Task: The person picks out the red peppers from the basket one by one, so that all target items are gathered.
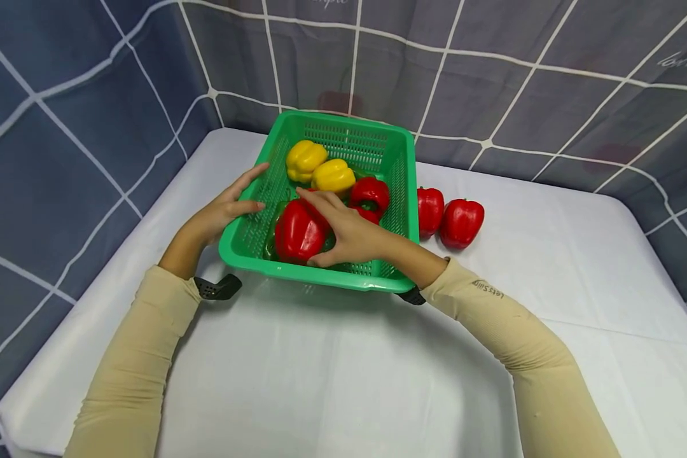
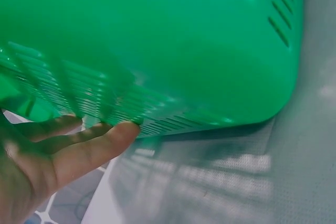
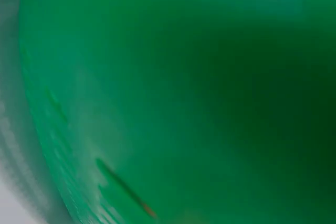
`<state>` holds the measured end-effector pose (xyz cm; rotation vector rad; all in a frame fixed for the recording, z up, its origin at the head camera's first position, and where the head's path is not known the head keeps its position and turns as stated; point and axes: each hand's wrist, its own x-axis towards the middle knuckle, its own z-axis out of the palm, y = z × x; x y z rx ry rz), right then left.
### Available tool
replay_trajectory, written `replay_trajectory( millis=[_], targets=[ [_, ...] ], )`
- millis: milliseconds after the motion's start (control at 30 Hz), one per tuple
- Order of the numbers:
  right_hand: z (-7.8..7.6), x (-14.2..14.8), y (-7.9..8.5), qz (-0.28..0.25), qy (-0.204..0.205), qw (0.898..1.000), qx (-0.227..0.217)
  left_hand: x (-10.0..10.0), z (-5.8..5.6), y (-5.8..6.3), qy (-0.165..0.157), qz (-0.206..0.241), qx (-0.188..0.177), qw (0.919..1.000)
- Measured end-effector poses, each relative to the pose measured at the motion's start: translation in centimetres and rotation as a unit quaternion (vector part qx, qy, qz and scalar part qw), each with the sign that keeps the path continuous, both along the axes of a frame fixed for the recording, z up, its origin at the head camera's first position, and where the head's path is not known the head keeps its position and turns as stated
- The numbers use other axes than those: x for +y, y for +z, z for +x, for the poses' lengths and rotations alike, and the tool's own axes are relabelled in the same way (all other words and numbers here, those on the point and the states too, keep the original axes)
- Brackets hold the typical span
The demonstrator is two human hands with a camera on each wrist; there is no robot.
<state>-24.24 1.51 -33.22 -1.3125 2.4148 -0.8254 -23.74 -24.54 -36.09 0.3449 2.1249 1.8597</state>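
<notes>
A green plastic basket (image 1: 403,191) with slotted walls stands on the white-covered table. Inside it, my right hand (image 1: 352,232) grips a large red bell pepper (image 1: 299,230) near the front left, thumb at the front and fingers over the far side. My left hand (image 1: 223,207) is at the basket's left side, its fingers (image 2: 100,148) extended against the slotted outer wall. Two yellow bell peppers (image 1: 305,160) lie toward the back of the basket, with another red pepper (image 1: 372,194) beside them. Some green shows under the held pepper, partly hidden. The right wrist view shows only blurred basket wall (image 3: 131,103).
Two red bell peppers (image 1: 462,222) sit on the white tablecloth (image 1: 578,267) just right of the basket, the nearer one partly covered by its wall. A dark grid-patterned curtain (image 1: 401,76) hangs behind the table and at both sides.
</notes>
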Motion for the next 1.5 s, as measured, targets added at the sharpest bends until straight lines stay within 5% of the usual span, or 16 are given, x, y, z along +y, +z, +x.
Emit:
replay_trajectory(
  millis=[967, 1500],
  targets=[
    [-0.5, 3.6, 0.6, -0.137, -0.016, 0.990, -0.013, 0.1, 0.3, 0.0, -0.007, 0.010, -0.011, 0.9999],
    [-0.7, 6.3, -0.5, -0.206, -0.015, 0.978, -0.032, 0.1, 0.6, 0.2, -0.021, 0.026, -0.021, 0.9992]
  ],
)
